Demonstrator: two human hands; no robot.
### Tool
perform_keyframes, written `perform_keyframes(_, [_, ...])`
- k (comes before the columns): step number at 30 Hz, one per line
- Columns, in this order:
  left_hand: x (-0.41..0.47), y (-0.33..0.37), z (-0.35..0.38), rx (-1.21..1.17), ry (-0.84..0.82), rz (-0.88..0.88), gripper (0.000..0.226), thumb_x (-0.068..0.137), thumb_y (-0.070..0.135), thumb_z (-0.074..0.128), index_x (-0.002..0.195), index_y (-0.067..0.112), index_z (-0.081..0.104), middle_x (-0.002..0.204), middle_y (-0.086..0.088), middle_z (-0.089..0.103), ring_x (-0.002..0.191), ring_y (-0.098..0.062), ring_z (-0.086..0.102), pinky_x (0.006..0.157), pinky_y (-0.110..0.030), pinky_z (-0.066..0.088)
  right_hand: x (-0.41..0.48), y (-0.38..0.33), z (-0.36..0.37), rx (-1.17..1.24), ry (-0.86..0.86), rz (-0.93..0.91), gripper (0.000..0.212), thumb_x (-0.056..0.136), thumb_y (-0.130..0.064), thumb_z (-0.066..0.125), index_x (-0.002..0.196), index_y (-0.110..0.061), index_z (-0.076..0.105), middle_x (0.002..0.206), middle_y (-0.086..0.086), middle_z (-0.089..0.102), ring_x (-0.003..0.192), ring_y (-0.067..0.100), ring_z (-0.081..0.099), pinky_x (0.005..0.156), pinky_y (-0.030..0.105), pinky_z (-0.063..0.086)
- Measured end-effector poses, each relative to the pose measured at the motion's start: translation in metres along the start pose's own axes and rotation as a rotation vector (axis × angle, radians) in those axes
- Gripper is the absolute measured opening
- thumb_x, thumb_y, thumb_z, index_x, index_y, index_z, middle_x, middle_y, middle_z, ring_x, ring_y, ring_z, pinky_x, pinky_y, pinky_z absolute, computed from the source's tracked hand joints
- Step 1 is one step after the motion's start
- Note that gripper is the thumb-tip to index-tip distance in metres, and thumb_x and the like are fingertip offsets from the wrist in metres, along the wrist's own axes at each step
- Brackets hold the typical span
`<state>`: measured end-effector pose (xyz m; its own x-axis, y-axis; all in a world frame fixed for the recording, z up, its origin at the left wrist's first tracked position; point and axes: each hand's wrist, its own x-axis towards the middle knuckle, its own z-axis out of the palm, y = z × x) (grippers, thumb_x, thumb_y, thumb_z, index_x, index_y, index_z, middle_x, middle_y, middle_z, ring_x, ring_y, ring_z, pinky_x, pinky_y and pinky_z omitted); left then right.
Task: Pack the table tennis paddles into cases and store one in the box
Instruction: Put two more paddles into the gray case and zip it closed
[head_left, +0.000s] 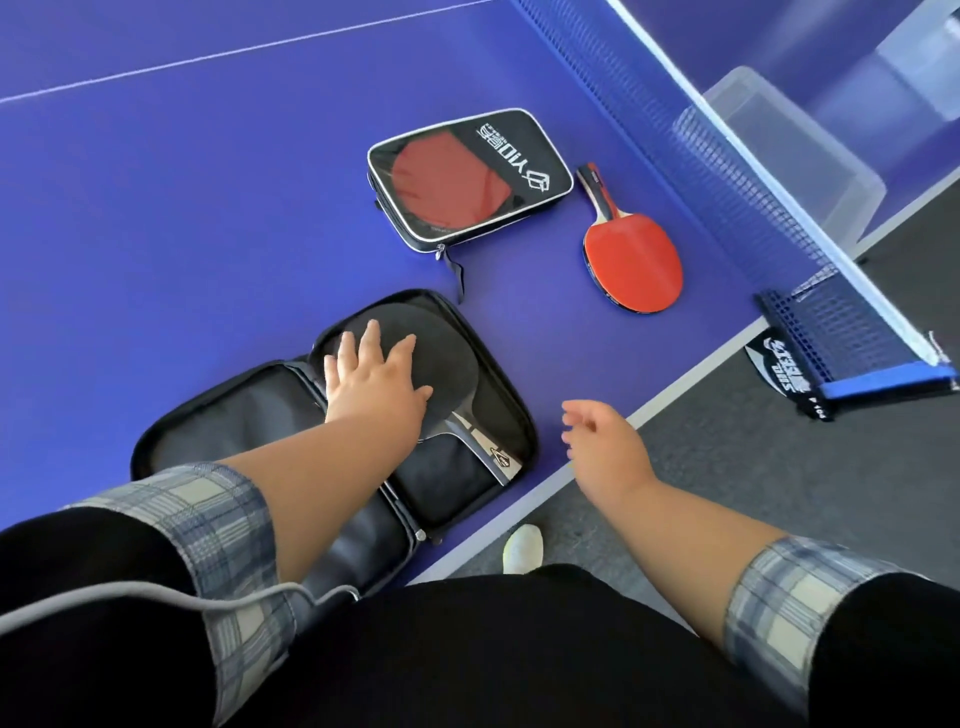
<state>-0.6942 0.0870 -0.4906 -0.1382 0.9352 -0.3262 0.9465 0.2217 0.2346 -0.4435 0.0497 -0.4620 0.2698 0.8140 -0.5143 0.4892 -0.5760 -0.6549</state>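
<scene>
An unzipped black case (218, 415) lies spread on the blue table near its front edge. A black-faced paddle (447, 364) rests in its right half, handle toward me. My left hand (371, 376) lies flat on the paddle's blade, fingers apart. My right hand (602, 436) hovers over the table edge to the right of the case, loosely curled and holding nothing. Farther back a zipped black case (511, 150) with a clear window shows a red paddle inside. A loose red paddle (631, 260) lies to its right.
The net (727, 156) runs along the right, clamped at the table's corner by a blue and black post (857, 369). Behind the net stands a clear plastic box (795, 140). Grey floor and a white shoe (522, 548) show below the table's edge.
</scene>
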Motion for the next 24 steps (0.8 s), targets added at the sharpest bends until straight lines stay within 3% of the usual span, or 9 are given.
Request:
perform_keyframes(4, [0.000, 0.027, -0.013, -0.016, -0.020, 0.090, 0.067, 0.095, 0.039, 0.054, 0.153, 0.033, 0.021, 0.164, -0.005, 0.007, 0.150, -0.030, 0.000, 0.120, -0.048, 0.001, 0.028, -0.004, -0.028, -0.043, 0.065, 0.030, 0.031, 0.099, -0.020, 0.047, 0.125, -0.027, 0.062, 0.126, -0.006, 0.062, 0.111, 0.014, 0.059, 0.084, 0.024, 0.043])
perform_keyframes(8, [0.007, 0.066, -0.026, -0.054, -0.009, 0.214, 0.062, 0.094, 0.038, 0.055, 0.150, 0.030, 0.029, 0.161, -0.003, 0.020, 0.148, -0.027, 0.011, 0.121, -0.044, 0.009, 0.062, -0.020, -0.051, -0.043, 0.096, 0.023, 0.034, 0.098, -0.024, 0.044, 0.127, -0.030, 0.061, 0.126, -0.007, 0.063, 0.108, 0.019, 0.061, 0.090, 0.035, 0.051])
perform_keyframes(12, [0.024, 0.116, -0.029, -0.139, -0.061, 0.239, 0.060, 0.094, 0.034, 0.055, 0.149, 0.029, 0.033, 0.155, 0.002, 0.032, 0.142, -0.024, 0.027, 0.113, -0.039, 0.027, 0.110, -0.036, -0.085, 0.003, 0.105, -0.032, 0.036, 0.095, -0.024, 0.046, 0.126, -0.031, 0.062, 0.125, -0.007, 0.062, 0.107, 0.016, 0.060, 0.084, 0.032, 0.048])
perform_keyframes(14, [0.037, 0.149, -0.028, -0.243, -0.128, 0.174, 0.059, 0.093, 0.034, 0.055, 0.149, 0.028, 0.034, 0.151, 0.000, 0.037, 0.132, -0.024, 0.042, 0.105, -0.038, 0.039, 0.141, -0.044, -0.106, 0.020, 0.113, -0.079, 0.036, 0.094, -0.023, 0.048, 0.126, -0.028, 0.064, 0.127, -0.003, 0.061, 0.109, 0.017, 0.059, 0.089, 0.035, 0.049])
perform_keyframes(16, [0.055, 0.185, -0.026, -0.385, -0.204, 0.043, 0.060, 0.094, 0.035, 0.055, 0.149, 0.028, 0.033, 0.148, 0.001, 0.041, 0.105, -0.019, 0.059, 0.086, -0.035, 0.052, 0.175, -0.052, -0.129, 0.002, 0.143, -0.126, 0.037, 0.093, -0.022, 0.051, 0.128, -0.024, 0.064, 0.132, 0.002, 0.058, 0.116, 0.020, 0.058, 0.098, 0.038, 0.048])
perform_keyframes(19, [0.090, 0.234, -0.017, -0.594, -0.285, -0.150, 0.064, 0.095, 0.037, 0.057, 0.151, 0.025, 0.029, 0.147, 0.006, 0.045, 0.078, -0.005, 0.058, 0.057, -0.024, 0.046, 0.225, -0.062, -0.159, -0.079, 0.153, -0.136, 0.044, 0.093, -0.028, 0.053, 0.136, -0.025, 0.058, 0.142, 0.005, 0.050, 0.126, 0.025, 0.052, 0.105, 0.043, 0.044])
perform_keyframes(22, [0.122, 0.270, -0.010, -0.721, -0.335, -0.260, 0.074, 0.094, 0.041, 0.058, 0.154, 0.021, 0.022, 0.143, 0.008, 0.050, 0.087, -0.015, 0.058, 0.062, -0.027, 0.046, 0.267, -0.069, -0.175, -0.146, 0.049, -0.107, 0.054, 0.094, -0.032, 0.053, 0.147, -0.026, 0.045, 0.151, 0.003, 0.043, 0.132, 0.025, 0.047, 0.105, 0.039, 0.040])
perform_keyframes(24, [0.137, 0.285, -0.005, -0.814, -0.329, -0.347, 0.075, 0.092, 0.040, 0.061, 0.153, 0.019, 0.022, 0.125, 0.008, 0.059, 0.088, -0.021, 0.060, 0.073, -0.033, 0.053, 0.287, -0.072, -0.174, -0.143, -0.067, -0.085, 0.061, 0.094, -0.033, 0.053, 0.153, -0.026, 0.035, 0.155, 0.001, 0.041, 0.136, 0.023, 0.044, 0.101, 0.032, 0.036])
